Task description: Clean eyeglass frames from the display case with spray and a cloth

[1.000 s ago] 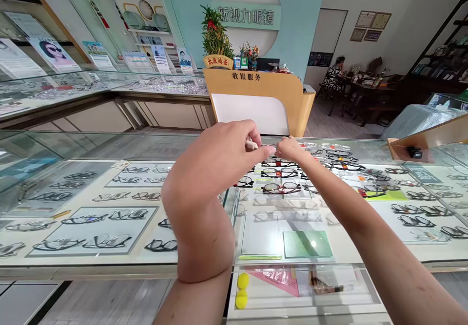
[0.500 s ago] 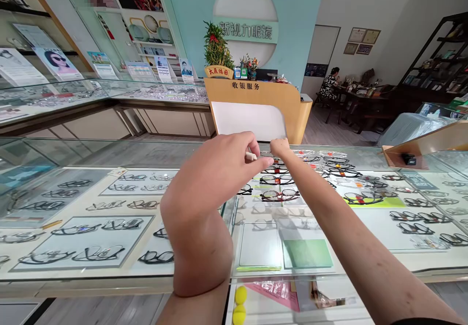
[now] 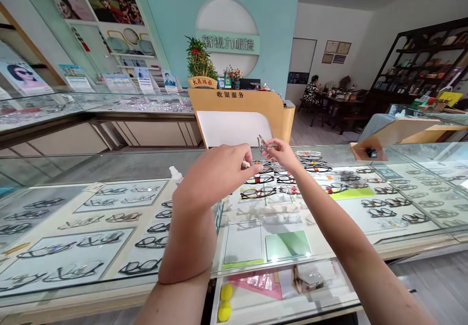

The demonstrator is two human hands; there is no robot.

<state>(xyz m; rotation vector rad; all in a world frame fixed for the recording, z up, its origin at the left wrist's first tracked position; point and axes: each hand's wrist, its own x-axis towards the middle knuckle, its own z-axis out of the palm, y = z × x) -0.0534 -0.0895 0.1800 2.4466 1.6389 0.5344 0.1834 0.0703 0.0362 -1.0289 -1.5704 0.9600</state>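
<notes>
My left hand [image 3: 226,169] hangs over the glass counter, its fingers curled around a small whitish item [image 3: 245,164] that is mostly hidden. Further right, my right hand [image 3: 281,154] pinches a pair of glasses [image 3: 262,143] between thumb and fingers, lifted above the counter and seen nearly edge-on. Below both hands, rows of eyeglasses [image 3: 258,193], several with red or orange tags, lie on the counter top. A white bottle [image 3: 176,175] stands just left of my left hand.
Glass display counters [image 3: 146,162] with many frames inside run left and right. A wooden stand [image 3: 369,153] sits at the right. The cashier desk [image 3: 278,102] is ahead, and a person [image 3: 311,91] sits far back.
My right hand has lifted a pair of glasses up from the rows. The view has turned right, bringing the white bottle into sight. My left hand still holds the whitish item.
</notes>
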